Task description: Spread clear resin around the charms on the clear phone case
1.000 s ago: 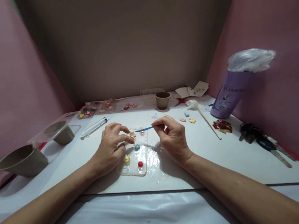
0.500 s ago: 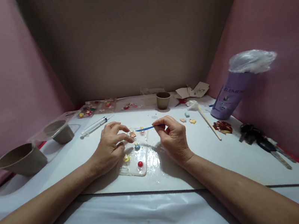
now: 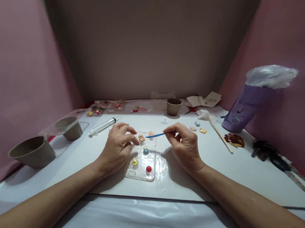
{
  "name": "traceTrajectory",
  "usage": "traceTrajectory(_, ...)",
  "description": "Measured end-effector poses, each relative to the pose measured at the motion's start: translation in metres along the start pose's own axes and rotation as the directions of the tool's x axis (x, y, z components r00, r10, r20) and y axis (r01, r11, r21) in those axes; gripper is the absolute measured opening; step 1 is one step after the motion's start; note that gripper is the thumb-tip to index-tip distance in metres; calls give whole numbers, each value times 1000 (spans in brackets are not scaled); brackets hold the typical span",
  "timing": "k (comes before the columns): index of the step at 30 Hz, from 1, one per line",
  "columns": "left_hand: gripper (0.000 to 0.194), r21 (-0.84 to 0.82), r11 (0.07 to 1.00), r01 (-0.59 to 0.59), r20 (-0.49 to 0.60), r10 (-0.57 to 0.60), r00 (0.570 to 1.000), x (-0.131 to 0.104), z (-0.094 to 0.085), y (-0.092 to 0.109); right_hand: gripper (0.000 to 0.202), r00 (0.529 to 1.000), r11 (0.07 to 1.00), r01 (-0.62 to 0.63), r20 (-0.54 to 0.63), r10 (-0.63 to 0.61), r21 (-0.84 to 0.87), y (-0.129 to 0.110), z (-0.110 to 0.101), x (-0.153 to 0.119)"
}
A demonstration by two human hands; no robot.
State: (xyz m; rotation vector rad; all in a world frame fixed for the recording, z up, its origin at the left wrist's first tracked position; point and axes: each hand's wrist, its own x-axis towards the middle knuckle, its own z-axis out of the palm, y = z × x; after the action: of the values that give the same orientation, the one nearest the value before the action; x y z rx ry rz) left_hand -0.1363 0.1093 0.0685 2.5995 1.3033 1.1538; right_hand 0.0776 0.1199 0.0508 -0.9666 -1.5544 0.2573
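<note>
A clear phone case [image 3: 140,174] lies flat on the white board, with small charms on it. Among them are a brown figure [image 3: 141,138], a blue one [image 3: 146,150], a yellow one [image 3: 135,161] and a red dome [image 3: 148,169]. My right hand [image 3: 185,144] pinches a thin blue pointed tool [image 3: 156,135], its tip over the case close to the brown figure. At the case's left edge rests my left hand [image 3: 120,143], fingers apart and curved, fingertips near the brown figure. Nothing shows in it.
A syringe [image 3: 102,127] and two grey-brown cups [image 3: 33,153] stand left; a third cup [image 3: 173,107] is behind. Loose charms [image 3: 202,131], a wooden stick [image 3: 221,135], a dark red patch [image 3: 234,139], black-handled tools [image 3: 278,161] and a purple tumbler [image 3: 241,109] are on the right.
The whole view has shifted, so things appear farther right. The blue tool's tip has moved from above the brown figure to its right side. The left hand stays by the case.
</note>
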Motion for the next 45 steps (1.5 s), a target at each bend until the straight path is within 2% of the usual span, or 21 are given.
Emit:
traceTrajectory(5,26,-6,999,42,-45,-42,998,1,0,-2,12,998,999,16,64,-18,33,-4,-1,-1)
traceTrajectory(13,25,-21,999,35,-80,-37,996,0,1,-3,12,994,986,-108,20,107,130,-2,1,-2)
traceTrajectory(18,26,-25,999,41,-105,-43,994,-1,3,-5,19,991,970,-130,34,126,207,0,1,-3)
traceTrajectory(23,26,-38,998,55,-144,-60,988,-2,4,-6,19,989,956,-140,-4,146,257,-1,1,-3)
traceTrajectory(28,27,-63,995,73,-202,-85,976,-3,5,-7,19,992,956,-122,-6,128,267,0,2,-4)
traceTrajectory(36,26,-128,989,73,-340,-113,934,-4,4,-6,16,991,945,-102,-52,124,310,-4,4,-4)
traceTrajectory(45,26,-194,973,123,-351,-186,918,-3,2,-3,25,999,968,26,-37,-18,251,-4,1,-4)
